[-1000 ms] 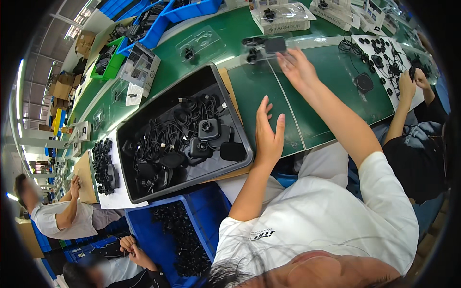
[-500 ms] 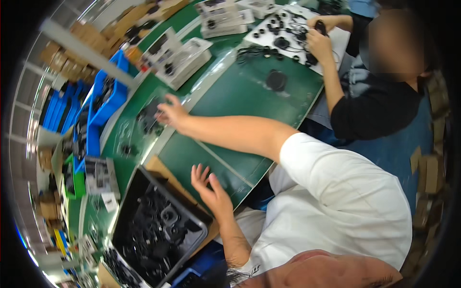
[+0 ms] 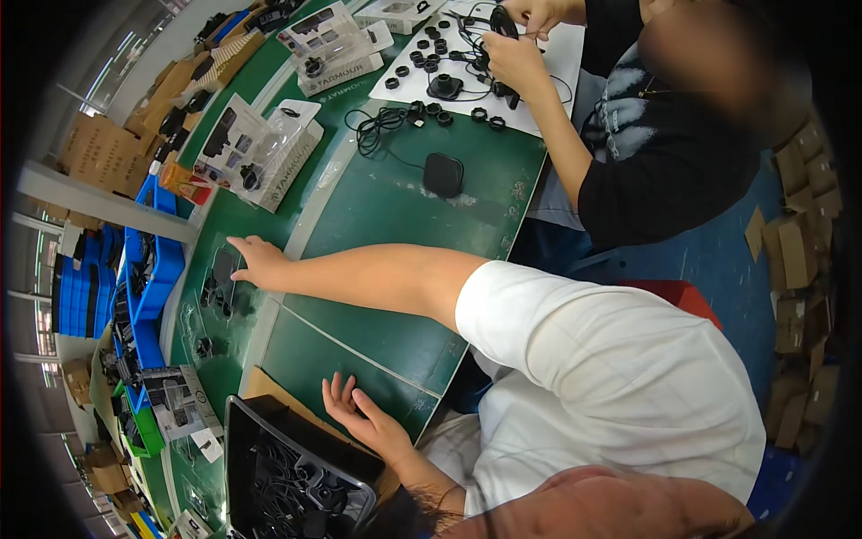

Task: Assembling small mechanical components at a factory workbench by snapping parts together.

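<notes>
Two clear trays point(image 3: 215, 296) under right hand point(image 3: 256, 263).

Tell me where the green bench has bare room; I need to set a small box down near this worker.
Bare green mat lies between the black square pad and the outstretched right hand; another patch sits between that forearm and the left hand. Crowded: the clear blister tray beyond the right hand, the black bin of cables, and the white sheet of parts.

Right hand point(image 3: 258, 261) on clear tray point(image 3: 218, 286)
</notes>
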Tool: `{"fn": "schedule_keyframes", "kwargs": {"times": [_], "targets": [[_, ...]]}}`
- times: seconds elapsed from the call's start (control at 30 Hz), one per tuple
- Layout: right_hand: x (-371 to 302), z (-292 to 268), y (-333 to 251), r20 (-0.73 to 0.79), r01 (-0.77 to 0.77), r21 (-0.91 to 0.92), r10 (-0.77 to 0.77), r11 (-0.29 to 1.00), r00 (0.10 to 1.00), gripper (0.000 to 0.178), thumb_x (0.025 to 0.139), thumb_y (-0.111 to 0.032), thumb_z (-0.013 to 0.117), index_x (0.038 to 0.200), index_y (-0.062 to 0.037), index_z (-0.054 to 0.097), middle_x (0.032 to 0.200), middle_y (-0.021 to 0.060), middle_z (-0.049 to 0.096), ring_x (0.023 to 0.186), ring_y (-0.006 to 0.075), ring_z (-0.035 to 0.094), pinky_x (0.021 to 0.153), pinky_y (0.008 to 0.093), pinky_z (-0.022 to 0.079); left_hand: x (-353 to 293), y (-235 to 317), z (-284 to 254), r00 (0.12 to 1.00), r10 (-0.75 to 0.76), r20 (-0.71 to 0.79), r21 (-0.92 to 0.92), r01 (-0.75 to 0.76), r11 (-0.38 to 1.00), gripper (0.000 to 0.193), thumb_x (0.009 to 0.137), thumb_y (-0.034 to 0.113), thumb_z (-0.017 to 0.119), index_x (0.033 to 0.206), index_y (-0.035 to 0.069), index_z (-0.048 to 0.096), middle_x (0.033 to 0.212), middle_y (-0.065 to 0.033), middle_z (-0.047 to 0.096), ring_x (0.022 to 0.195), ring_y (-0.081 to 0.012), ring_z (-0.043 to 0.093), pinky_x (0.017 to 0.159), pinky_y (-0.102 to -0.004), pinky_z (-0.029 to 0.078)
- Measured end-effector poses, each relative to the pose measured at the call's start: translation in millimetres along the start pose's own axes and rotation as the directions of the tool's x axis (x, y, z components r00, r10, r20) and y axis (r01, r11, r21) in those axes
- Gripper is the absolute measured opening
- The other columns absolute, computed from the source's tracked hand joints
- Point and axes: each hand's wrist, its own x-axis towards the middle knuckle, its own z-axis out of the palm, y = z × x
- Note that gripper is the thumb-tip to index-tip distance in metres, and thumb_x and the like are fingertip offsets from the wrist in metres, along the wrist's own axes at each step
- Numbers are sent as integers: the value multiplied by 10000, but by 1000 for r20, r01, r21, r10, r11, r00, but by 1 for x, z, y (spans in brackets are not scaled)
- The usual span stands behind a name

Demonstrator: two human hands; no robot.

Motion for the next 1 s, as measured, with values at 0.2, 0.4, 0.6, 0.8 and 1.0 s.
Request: {"fn": "schedule_keyframes", "kwargs": {"times": [0.2, 0.4, 0.6, 0.8, 1.0], "targets": [[-13, -32, -1, 131, 106, -248, -75, 963, 989, 606, 892, -225, 674, 1432, -115, 424, 1285, 223, 541, 1158, 385, 538, 971, 459, 464, -3, -2, 6, 1000, -5, -10, 28, 5, 1000, 437, 1018, 152, 414, 1431, 14, 376, 1363, -195, 509, 1131, -273, 571, 997, -361, 429], [-21, -60, 15, 138, 248, -420, -209, 873, 968, 505, 908, -222, 620, 1379, -103, 478, 1332, 249, 514, 1202, 398, 519, 977, 462, 461, -4, 3, 15, 1000, -6, -12, 53, 6, 999, 421, 1016, 136, 409, 1418, 11, 389, 1353, -191, 521, 1125, -267, 577, 998, -359, 434], [-33, -61, 10, 166, 414, -427, -381, 804, 910, 466, 869, -237, 608, 1313, -116, 535, 1358, 272, 496, 1232, 406, 501, 967, 464, 466, -5, -3, 11, 999, -10, -53, 69, 13, 998, 413, 1007, 103, 419, 1408, 8, 397, 1339, -187, 533, 1112, -261, 588, 986, -356, 446], [-18, -73, 34, 170, 589, -385, -573, 711, 802, 482, 866, -169, 591, 1345, -146, 546, 1469, 230, 435, 1327, 394, 453, 1108, 442, 388, -1, -2, -3, 997, -25, -67, 15, 26, 1000, 418, 983, 67, 454, 1394, 4, 409, 1330, -183, 540, 1109, -255, 595, 978, -350, 448], [-14, -83, 15, -51, 504, -161, -518, 848, 854, 430, 863, -103, 576, 1286, -184, 576, 1448, 143, 467, 1273, 338, 503, 1066, 426, 420, -1, -8, -2, 996, -15, -92, 79, 23, 997, 417, 982, 74, 469, 1390, 6, 415, 1327, -180, 544, 1113, -251, 594, 949, -338, 445]]}}
